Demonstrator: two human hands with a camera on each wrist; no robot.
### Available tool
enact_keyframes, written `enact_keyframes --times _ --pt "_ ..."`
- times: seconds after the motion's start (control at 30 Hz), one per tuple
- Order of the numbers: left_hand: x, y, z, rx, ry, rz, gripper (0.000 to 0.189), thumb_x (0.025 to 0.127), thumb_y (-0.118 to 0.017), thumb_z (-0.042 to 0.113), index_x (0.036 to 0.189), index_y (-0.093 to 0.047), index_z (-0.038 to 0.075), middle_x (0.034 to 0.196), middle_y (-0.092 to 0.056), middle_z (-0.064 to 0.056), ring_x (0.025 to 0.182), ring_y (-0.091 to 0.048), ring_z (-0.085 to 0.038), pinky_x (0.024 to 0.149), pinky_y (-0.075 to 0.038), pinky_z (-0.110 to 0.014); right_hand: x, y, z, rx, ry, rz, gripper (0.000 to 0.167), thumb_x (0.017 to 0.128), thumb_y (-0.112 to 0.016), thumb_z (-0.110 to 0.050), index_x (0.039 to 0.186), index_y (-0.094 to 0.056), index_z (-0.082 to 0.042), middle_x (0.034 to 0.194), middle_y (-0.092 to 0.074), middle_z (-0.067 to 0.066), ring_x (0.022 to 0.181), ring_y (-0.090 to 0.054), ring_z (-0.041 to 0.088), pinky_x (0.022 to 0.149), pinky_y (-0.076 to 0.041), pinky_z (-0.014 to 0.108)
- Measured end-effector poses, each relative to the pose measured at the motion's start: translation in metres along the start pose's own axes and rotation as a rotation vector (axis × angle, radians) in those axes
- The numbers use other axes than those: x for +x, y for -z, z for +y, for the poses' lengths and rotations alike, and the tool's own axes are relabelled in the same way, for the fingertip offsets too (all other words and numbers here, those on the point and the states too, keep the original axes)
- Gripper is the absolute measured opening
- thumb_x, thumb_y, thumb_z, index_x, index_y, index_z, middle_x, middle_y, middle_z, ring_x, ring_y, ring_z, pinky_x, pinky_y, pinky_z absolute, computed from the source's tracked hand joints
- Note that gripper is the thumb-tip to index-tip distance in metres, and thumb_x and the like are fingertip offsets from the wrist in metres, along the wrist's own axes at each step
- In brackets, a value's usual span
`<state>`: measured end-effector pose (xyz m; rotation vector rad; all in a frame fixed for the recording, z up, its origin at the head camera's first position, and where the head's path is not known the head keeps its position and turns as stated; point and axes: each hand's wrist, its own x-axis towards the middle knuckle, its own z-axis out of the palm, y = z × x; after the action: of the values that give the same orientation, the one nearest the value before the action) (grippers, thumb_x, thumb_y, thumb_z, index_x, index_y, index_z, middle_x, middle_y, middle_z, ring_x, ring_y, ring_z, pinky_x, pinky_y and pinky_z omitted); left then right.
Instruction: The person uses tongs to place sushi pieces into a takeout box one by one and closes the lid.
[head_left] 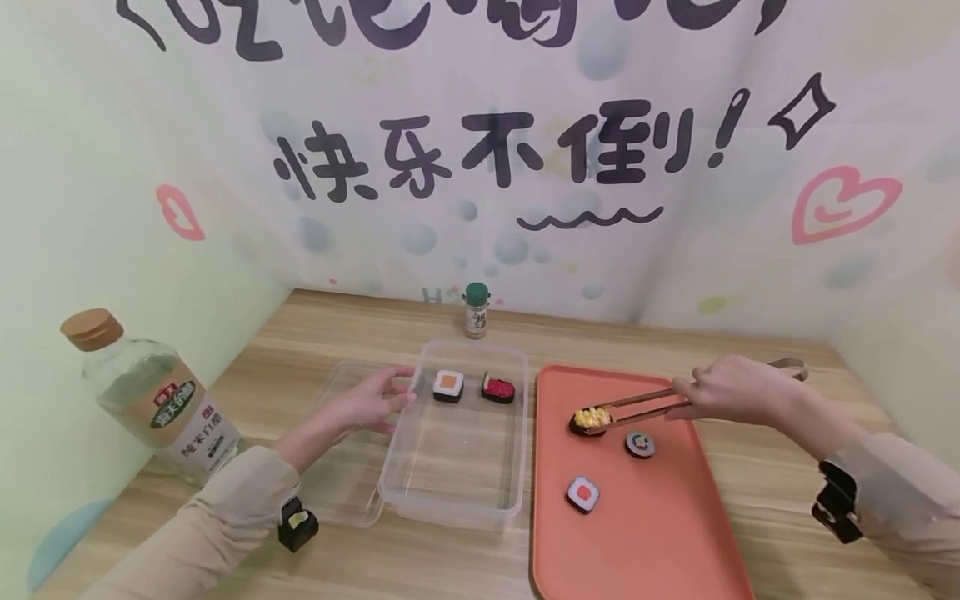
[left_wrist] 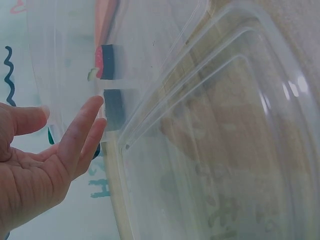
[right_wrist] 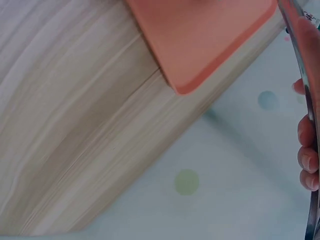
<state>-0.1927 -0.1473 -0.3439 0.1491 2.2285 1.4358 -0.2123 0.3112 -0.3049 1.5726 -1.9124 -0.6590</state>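
Note:
My right hand (head_left: 731, 390) grips metal tongs (head_left: 641, 402) over the orange tray. The tong tips lie at a corn-topped sushi piece (head_left: 591, 419); whether they squeeze it is unclear. On the tray (head_left: 630, 542) there are also a round sushi roll (head_left: 640, 444) and a white piece with a red centre (head_left: 582, 494). My left hand (head_left: 372, 400), fingers extended, is at the left side of a clear plastic container (head_left: 465, 500). In the left wrist view its fingers (left_wrist: 82, 125) reach the container wall. Inside sit an orange-centred sushi piece (head_left: 448, 386) and a red-topped one (head_left: 498, 387).
A clear lid (head_left: 337, 492) lies flat left of the container, partly beneath my left forearm. Farther left stands a large vinegar bottle (head_left: 161, 400). Behind the container is a small green-capped shaker (head_left: 476, 310). A printed cloth (head_left: 450, 250) hangs along the table's back edge.

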Motion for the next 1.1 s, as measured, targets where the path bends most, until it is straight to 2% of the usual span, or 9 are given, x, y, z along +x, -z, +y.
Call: enact_keyframes --times 0.17,0.37,0.57,0.73,0.87,0.93,1.0,1.1 --pt "-0.001 0.000 -0.001 -0.007 0.002 0.008 0.052 0.096 -0.042 0.010 0.141 -0.018 0.000 0.136 -0.033 -0.034 0.120 -0.044 -0.044 0.080 -0.056 -0.043 0.005 0.009 0.002 0.002 -0.078 -0.046 0.048 0.100 0.001 -0.026 0.075 -0.036 -0.009 0.052 -0.022 -0.003 0.042 -0.013 0.007 0.037 -0.009 0.016" --pt "-0.001 0.001 -0.002 0.002 0.012 0.019 0.051 0.097 -0.041 0.010 0.141 -0.019 0.001 0.137 -0.033 -0.032 0.119 -0.045 -0.042 0.080 -0.056 -0.042 0.014 0.015 0.010 0.006 -0.179 -0.017 0.049 0.099 -0.002 -0.038 0.075 -0.032 -0.008 0.051 -0.016 -0.005 0.044 -0.007 0.007 0.037 -0.007 0.017" --pt "-0.001 0.004 -0.003 0.022 0.005 0.019 0.050 0.097 -0.041 0.010 0.141 -0.019 0.001 0.136 -0.033 -0.033 0.117 -0.047 -0.043 0.078 -0.057 -0.041 0.026 0.024 0.019 0.022 -0.250 -0.070 0.056 0.097 0.002 -0.042 0.080 -0.040 -0.008 0.050 -0.022 -0.004 0.041 -0.015 0.010 0.033 -0.013 0.019" --pt "-0.002 0.005 -0.001 0.030 0.003 0.025 0.050 0.097 -0.042 0.010 0.141 -0.020 0.001 0.136 -0.034 -0.032 0.116 -0.048 -0.043 0.077 -0.058 -0.040 0.048 0.034 0.025 0.109 -0.359 -0.046 0.062 0.094 -0.003 -0.054 0.082 -0.044 -0.010 0.050 -0.023 -0.005 0.039 -0.014 0.008 0.036 -0.011 0.018" --pt "-0.004 0.004 -0.001 0.017 0.012 0.022 0.051 0.096 -0.042 0.011 0.141 -0.020 0.002 0.135 -0.035 -0.032 0.116 -0.048 -0.043 0.077 -0.058 -0.039 0.081 0.042 0.023 0.177 -0.380 -0.135 0.066 0.090 -0.001 -0.058 0.079 -0.046 -0.011 0.048 -0.025 -0.006 0.037 -0.017 0.008 0.036 -0.013 0.019" --pt "-0.005 0.003 -0.001 -0.002 0.010 0.020 0.051 0.096 -0.042 0.010 0.141 -0.020 0.002 0.135 -0.035 -0.032 0.116 -0.047 -0.043 0.077 -0.058 -0.040 0.098 0.044 0.021 0.231 -0.379 -0.198 0.062 0.091 -0.009 -0.059 0.077 -0.047 -0.012 0.046 -0.025 -0.007 0.036 -0.020 0.008 0.036 -0.014 0.019" --pt "-0.005 0.002 -0.002 -0.013 0.002 0.020 0.051 0.096 -0.043 0.009 0.141 -0.020 0.001 0.135 -0.035 -0.032 0.117 -0.047 -0.044 0.077 -0.058 -0.040 0.115 0.043 0.017 0.270 -0.359 -0.246 0.053 0.093 -0.026 -0.056 0.075 -0.047 -0.012 0.046 -0.025 -0.008 0.035 -0.022 0.007 0.035 -0.015 0.018" --pt "-0.005 0.000 -0.002 -0.030 -0.012 0.022 0.051 0.095 -0.043 0.008 0.141 -0.021 0.000 0.135 -0.036 -0.033 0.116 -0.047 -0.044 0.077 -0.058 -0.040 0.136 0.038 0.008 0.323 -0.322 -0.248 0.039 0.088 -0.053 -0.046 0.069 -0.048 -0.013 0.045 -0.030 -0.008 0.035 -0.027 0.006 0.033 -0.020 0.018"
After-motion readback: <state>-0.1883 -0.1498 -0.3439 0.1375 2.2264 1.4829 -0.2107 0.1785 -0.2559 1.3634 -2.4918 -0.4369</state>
